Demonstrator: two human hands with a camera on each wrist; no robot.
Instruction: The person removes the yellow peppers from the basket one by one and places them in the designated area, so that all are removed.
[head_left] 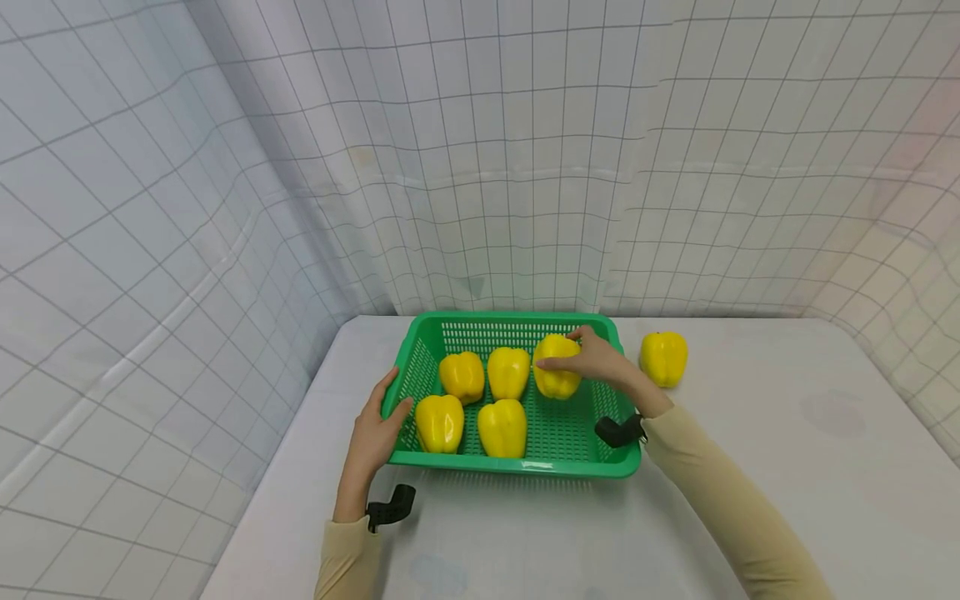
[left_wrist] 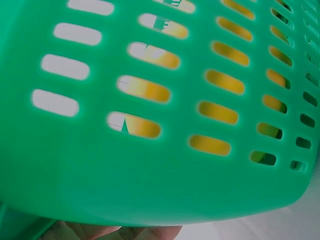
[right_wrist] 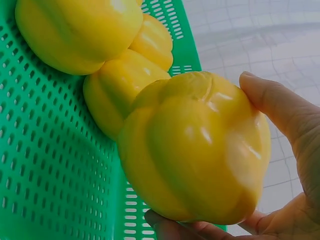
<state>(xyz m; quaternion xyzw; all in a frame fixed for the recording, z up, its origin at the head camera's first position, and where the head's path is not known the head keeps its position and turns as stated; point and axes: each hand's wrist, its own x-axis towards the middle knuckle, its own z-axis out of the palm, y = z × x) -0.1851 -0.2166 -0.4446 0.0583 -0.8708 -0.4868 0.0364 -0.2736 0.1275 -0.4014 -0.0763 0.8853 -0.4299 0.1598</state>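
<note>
My right hand [head_left: 600,360] grips a yellow bell pepper [head_left: 557,367] in the right part of a green plastic basket [head_left: 525,467]. In the right wrist view, the thumb lies on one side of this bell pepper [right_wrist: 200,150] and fingertips curl round the other. With my left hand [head_left: 375,429] I hold the basket's left rim, the thumb over its edge. Fingers [left_wrist: 125,233] show past the slotted wall in the left wrist view. Several more yellow bell peppers [head_left: 502,428] sit in the basket's left and middle.
One more yellow bell pepper [head_left: 663,359] rests on the white table [head_left: 750,433], just right of the basket. White cloth with a grid pattern [head_left: 510,167] hangs behind the table and along its sides. Black wrist mounts [head_left: 392,505] stick out near both sleeves.
</note>
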